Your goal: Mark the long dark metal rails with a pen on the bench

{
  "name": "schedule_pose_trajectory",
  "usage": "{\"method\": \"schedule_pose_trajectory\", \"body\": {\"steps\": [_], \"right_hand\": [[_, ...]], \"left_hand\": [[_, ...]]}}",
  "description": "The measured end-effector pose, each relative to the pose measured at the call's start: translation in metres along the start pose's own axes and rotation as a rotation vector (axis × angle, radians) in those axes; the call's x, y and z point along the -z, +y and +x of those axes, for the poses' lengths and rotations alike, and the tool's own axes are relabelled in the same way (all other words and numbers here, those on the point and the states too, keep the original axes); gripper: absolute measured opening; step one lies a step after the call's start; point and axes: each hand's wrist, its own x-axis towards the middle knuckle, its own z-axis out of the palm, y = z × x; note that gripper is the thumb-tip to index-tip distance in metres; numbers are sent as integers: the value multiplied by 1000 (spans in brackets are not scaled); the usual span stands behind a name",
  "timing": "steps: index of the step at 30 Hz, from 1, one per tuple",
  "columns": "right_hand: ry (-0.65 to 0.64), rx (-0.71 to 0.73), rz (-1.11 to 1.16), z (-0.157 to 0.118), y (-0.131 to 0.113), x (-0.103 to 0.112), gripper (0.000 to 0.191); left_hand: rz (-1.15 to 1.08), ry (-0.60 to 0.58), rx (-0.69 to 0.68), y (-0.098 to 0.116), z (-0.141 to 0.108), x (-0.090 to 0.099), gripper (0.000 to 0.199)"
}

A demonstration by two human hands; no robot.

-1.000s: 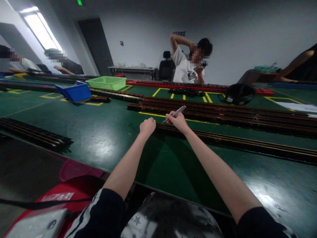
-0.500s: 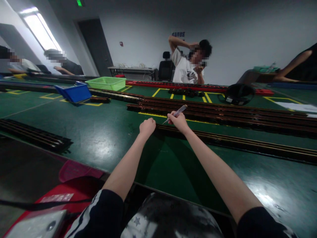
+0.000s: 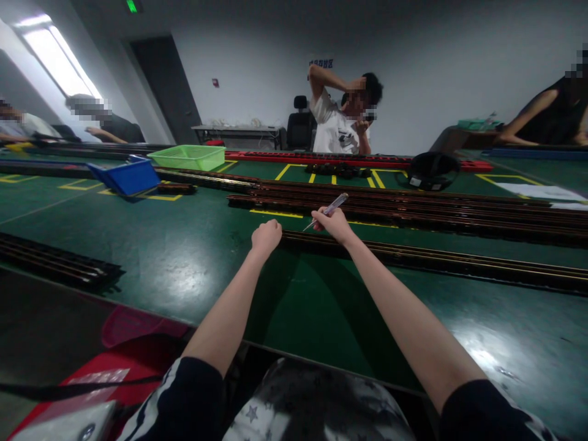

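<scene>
My right hand (image 3: 332, 224) is closed around a slim screwdriver-like tool (image 3: 336, 204), its thin tip pointing down and left toward a long dark rail (image 3: 413, 256). At the rail's left end, my left hand (image 3: 267, 237) is closed with its fingers curled; whether it grips the rail end is hidden. Behind both hands a bundle of long dark strips (image 3: 349, 199) lies across the green table (image 3: 193, 245), beside yellow tape lines.
A blue bin (image 3: 133, 176) and green basket (image 3: 193, 157) stand at the back left. More dark strips (image 3: 55, 260) lie at the left edge. A black round object (image 3: 432, 171) sits back right. People sit beyond the table, one in a white shirt (image 3: 334, 130).
The view has turned slightly right, so the surroundings shift left. My left hand sits a little farther left from my right hand, which still holds the tool.
</scene>
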Motion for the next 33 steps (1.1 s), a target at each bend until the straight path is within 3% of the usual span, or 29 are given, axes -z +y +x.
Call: {"method": "schedule_pose_trajectory", "body": {"steps": [9,16,22,30,33], "right_hand": [[7,-11,-8,-2,-2,-1,25],[86,15,5,6,13,1,23],[-2,-3,20,5,13,2,23],[-4,-4,37,1,8,1,23],[-6,10,30,1,9,2,23]], "left_hand": [[5,0,10,2,-1,0,36],[35,11,4,0,2,-1,37],[2,-4,1,1,-1,0,36],[-4,-8,12,4,-4,3,35],[36,47,-21,4,-5,3,35]]}}
